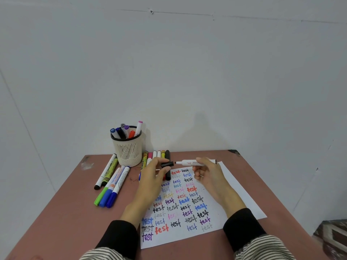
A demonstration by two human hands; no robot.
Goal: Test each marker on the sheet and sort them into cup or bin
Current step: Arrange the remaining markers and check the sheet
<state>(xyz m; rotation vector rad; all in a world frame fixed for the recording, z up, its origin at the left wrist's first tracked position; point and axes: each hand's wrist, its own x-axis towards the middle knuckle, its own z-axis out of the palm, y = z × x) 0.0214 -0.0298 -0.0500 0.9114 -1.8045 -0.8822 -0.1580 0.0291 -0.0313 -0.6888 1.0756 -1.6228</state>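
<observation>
The right hand (205, 170) gripped an uncapped marker (195, 162) lying left-right above the sheet's (231, 203) far edge, tip toward the black cap (167, 164) pinched in the left hand (153, 172) just beside it.

The reddish bench (62, 218) is carrying a written-on sheet (180, 207) near right. A mesh cup (128, 152) is standing far left, loose markers (110, 186) lying beside it.

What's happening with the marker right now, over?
Left hand pinches black cap. Right hand grips uncapped marker, tip above test sheet. Nothing in the way, cup behind.
</observation>
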